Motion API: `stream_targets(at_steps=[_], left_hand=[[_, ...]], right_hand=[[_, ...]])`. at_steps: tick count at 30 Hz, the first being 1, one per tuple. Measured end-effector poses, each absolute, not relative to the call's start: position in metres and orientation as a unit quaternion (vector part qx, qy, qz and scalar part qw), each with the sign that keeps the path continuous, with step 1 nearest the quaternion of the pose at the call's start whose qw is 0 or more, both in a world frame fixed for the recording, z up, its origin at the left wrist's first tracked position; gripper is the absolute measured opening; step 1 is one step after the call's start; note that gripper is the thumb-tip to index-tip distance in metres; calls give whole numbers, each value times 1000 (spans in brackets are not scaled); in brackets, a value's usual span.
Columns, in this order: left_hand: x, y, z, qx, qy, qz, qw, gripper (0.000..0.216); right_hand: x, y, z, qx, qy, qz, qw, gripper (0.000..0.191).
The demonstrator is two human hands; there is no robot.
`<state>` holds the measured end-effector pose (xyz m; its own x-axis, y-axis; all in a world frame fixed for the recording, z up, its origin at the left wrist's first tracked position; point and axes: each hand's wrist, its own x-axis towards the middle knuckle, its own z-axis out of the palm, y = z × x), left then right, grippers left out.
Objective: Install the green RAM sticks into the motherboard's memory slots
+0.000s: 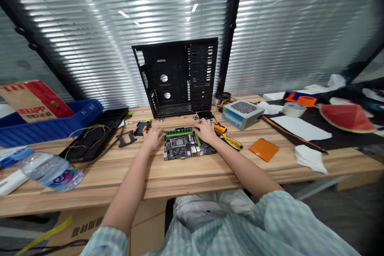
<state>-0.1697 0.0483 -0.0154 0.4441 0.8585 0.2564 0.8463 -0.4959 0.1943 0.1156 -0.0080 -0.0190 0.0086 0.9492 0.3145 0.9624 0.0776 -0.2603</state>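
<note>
On the wooden table lies a black motherboard (181, 151) with a bare processor socket (180, 142). A green memory module (177, 132) lies along the board's far edge, in line with the slots. My left hand (154, 138) has its curled fingertips at the module's left end. At the opposite end, my right hand (205, 130) grips with bent fingers, its wrist over the board's right part. Both hands' fingertips are small and partly hidden. Right of the board are yellow-and-black pliers (232, 142) and an orange-handled tool (220, 128).
Behind the board stands an open black computer case (177, 76). A power supply (242, 113) and an orange square piece (264, 149) are on the right. Leftward are a black bracket (126, 139), a black panel (93, 140), a blue bin (87, 110) and a water bottle (51, 170).
</note>
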Motion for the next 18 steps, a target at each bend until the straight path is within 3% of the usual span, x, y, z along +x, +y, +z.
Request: stream_targets(at_steps=[18], left_hand=[[-166,42,-12,851,491,183,16,21]], right_hand=[[114,-11,-15,-676,-709,-17,201,29]])
